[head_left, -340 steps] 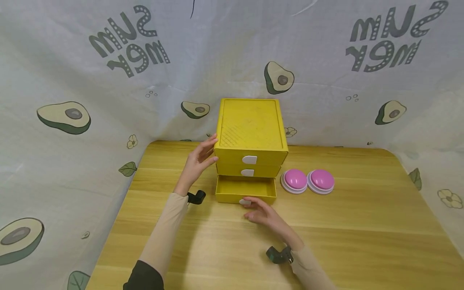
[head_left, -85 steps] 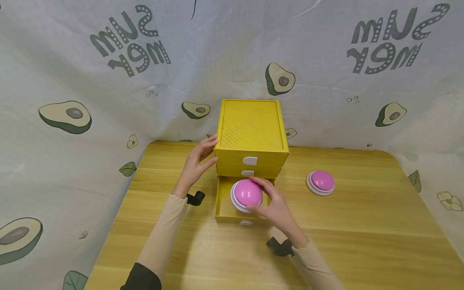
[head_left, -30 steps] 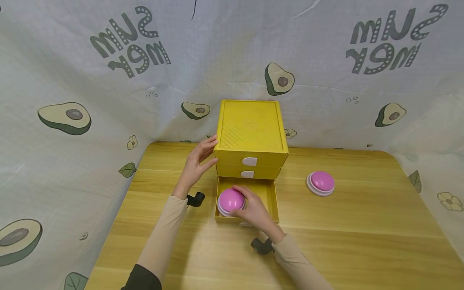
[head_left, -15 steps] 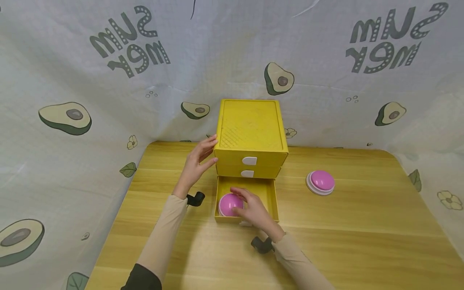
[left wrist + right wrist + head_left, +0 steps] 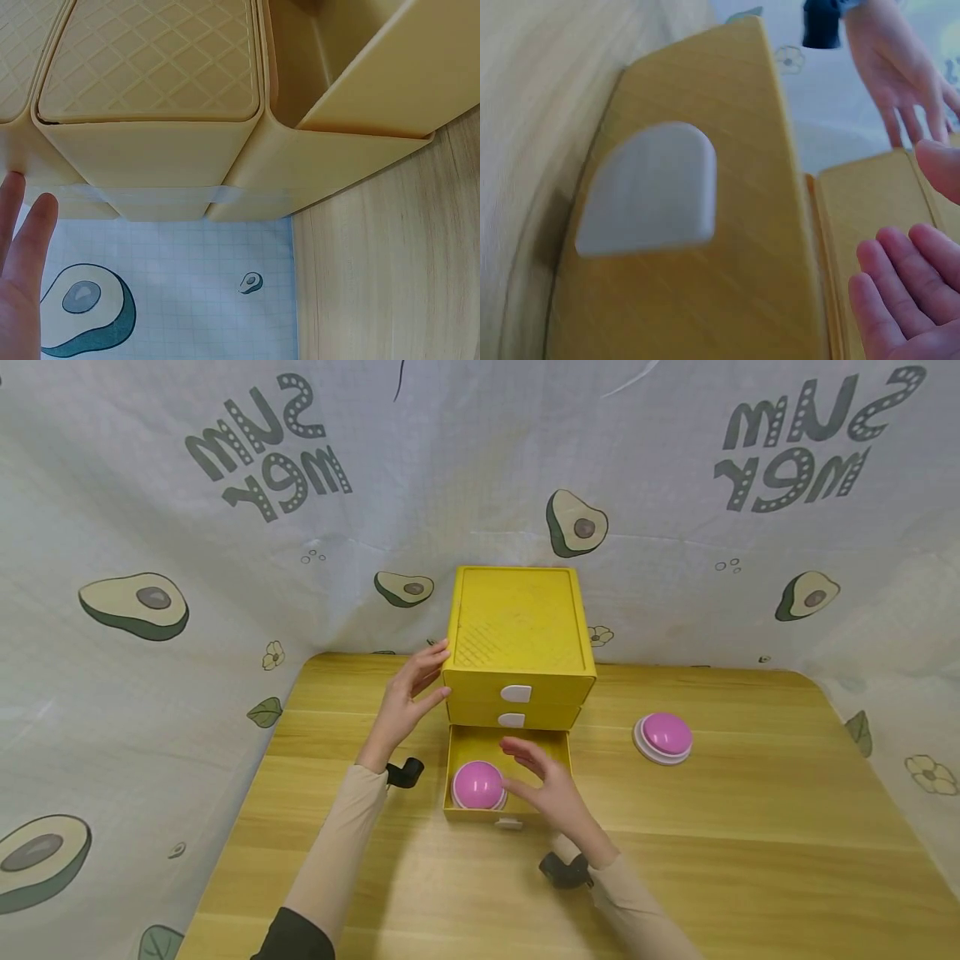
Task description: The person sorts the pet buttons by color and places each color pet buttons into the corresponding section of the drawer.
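A yellow cabinet (image 5: 521, 618) with several stacked drawers stands at the back of the table, its bottom drawer (image 5: 551, 752) pulled out. In that drawer's front left corner sits a pink push button (image 5: 478, 785) on a white base. My right hand (image 5: 551, 785) hovers over the drawer just right of this button, fingers apart and holding nothing. In the right wrist view the drawer front shows a white handle (image 5: 652, 191). With extended fingers, my left hand (image 5: 405, 697) touches the cabinet's left side near its front edge; its fingertips also appear in the left wrist view.
A second pink button (image 5: 666, 737) with a white base rests on the wooden table (image 5: 750, 860), right of the cabinet. Behind the table hangs a white cloth (image 5: 465, 460) printed with avocados. A black wrist camera (image 5: 566, 870) sits below my right hand.
The bottom drawer has come further out. My right hand has brought one pink button from the table into the drawer, let go and drawn back to the right. The left hand stays put.
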`<move>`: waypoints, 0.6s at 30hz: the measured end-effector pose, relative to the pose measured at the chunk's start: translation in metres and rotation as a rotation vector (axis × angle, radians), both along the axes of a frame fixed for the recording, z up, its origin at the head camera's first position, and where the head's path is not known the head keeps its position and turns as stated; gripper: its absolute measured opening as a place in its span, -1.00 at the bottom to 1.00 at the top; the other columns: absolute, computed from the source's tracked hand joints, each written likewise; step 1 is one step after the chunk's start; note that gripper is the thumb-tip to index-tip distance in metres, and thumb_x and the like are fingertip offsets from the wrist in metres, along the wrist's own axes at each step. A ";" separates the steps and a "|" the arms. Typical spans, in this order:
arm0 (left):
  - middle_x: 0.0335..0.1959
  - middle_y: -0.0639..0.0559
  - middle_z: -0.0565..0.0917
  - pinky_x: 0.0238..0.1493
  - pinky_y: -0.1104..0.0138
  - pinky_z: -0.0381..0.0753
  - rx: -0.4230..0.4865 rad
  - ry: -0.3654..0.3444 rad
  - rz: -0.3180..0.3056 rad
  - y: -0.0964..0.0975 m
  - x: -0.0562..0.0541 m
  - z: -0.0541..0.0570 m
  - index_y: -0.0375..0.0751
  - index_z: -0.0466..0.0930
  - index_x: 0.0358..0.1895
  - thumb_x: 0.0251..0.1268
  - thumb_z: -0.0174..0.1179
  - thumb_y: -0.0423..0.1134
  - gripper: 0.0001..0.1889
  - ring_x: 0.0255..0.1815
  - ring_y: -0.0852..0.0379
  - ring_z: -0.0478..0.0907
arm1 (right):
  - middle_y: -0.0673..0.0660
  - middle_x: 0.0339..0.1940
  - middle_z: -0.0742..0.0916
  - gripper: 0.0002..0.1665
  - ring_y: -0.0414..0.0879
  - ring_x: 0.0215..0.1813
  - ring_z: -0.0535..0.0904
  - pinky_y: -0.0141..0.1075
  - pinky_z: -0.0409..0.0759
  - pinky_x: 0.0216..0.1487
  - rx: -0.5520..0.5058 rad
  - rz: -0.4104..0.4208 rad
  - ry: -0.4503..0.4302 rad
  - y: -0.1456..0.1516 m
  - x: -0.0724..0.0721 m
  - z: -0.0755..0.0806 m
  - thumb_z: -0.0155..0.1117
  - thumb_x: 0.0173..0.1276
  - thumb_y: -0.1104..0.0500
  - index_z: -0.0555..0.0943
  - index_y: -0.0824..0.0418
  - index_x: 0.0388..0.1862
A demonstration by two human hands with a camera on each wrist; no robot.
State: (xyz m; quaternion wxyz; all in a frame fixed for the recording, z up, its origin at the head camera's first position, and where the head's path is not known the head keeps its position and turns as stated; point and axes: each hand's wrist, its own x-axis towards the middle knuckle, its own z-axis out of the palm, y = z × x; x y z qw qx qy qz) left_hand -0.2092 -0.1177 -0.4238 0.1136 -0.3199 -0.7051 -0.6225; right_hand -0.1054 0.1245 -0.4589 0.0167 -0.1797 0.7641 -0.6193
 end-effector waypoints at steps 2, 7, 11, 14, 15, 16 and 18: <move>0.39 -0.13 0.31 0.28 0.10 0.39 0.002 -0.005 0.000 0.000 0.002 0.004 -0.37 0.40 0.25 0.21 0.19 -0.59 -0.50 0.34 -0.06 0.32 | 0.33 0.21 0.55 -0.38 0.18 0.27 0.42 -0.17 0.33 0.34 -0.006 -0.003 -0.002 0.007 0.002 0.003 0.35 0.18 0.45 0.42 0.42 0.24; 0.36 -0.33 0.29 0.25 -0.06 0.37 -0.007 -0.015 0.001 0.003 0.014 0.023 -0.52 0.37 0.21 0.19 0.16 -0.65 -0.53 0.31 -0.22 0.32 | 0.29 0.21 0.55 -0.39 0.09 0.26 0.44 -0.35 0.34 0.31 -0.013 0.000 0.034 0.023 0.004 0.010 0.35 0.19 0.42 0.43 0.39 0.24; 0.35 -0.40 0.27 0.24 -0.12 0.36 -0.013 -0.018 -0.002 0.003 0.016 0.027 -0.54 0.36 0.21 0.18 0.15 -0.66 -0.53 0.31 -0.25 0.30 | 0.34 0.20 0.55 -0.40 -0.07 0.24 0.46 -0.40 0.37 0.28 -0.022 -0.007 0.073 0.033 0.007 0.014 0.33 0.19 0.46 0.43 0.41 0.24; 0.35 -0.39 0.27 0.24 -0.12 0.35 -0.015 -0.015 -0.004 0.003 0.016 0.027 -0.54 0.36 0.21 0.19 0.15 -0.66 -0.52 0.31 -0.26 0.30 | 0.38 0.20 0.54 -0.41 -0.18 0.23 0.46 -0.43 0.37 0.27 -0.036 -0.019 0.095 0.042 0.009 0.017 0.29 0.20 0.50 0.41 0.43 0.24; 0.35 -0.39 0.27 0.24 -0.12 0.36 -0.016 -0.016 -0.003 0.003 0.016 0.027 -0.53 0.36 0.21 0.19 0.15 -0.65 -0.52 0.31 -0.25 0.31 | 0.39 0.20 0.53 -0.41 -0.20 0.23 0.46 -0.44 0.37 0.27 -0.038 -0.026 0.099 0.046 0.009 0.018 0.29 0.20 0.50 0.41 0.44 0.24; 0.35 -0.38 0.27 0.24 -0.12 0.36 -0.015 -0.014 -0.002 0.003 0.016 0.027 -0.53 0.37 0.21 0.19 0.15 -0.66 -0.52 0.31 -0.25 0.30 | 0.39 0.20 0.53 -0.41 -0.22 0.23 0.45 -0.44 0.36 0.27 -0.041 -0.033 0.101 0.049 0.010 0.019 0.28 0.20 0.51 0.41 0.44 0.24; 0.35 -0.37 0.28 0.24 -0.12 0.36 -0.014 -0.013 0.000 0.003 0.016 0.027 -0.53 0.37 0.21 0.18 0.15 -0.66 -0.52 0.31 -0.24 0.30 | 0.39 0.19 0.53 -0.41 -0.23 0.23 0.45 -0.45 0.36 0.27 -0.044 -0.052 0.103 0.055 0.011 0.020 0.27 0.20 0.52 0.41 0.44 0.24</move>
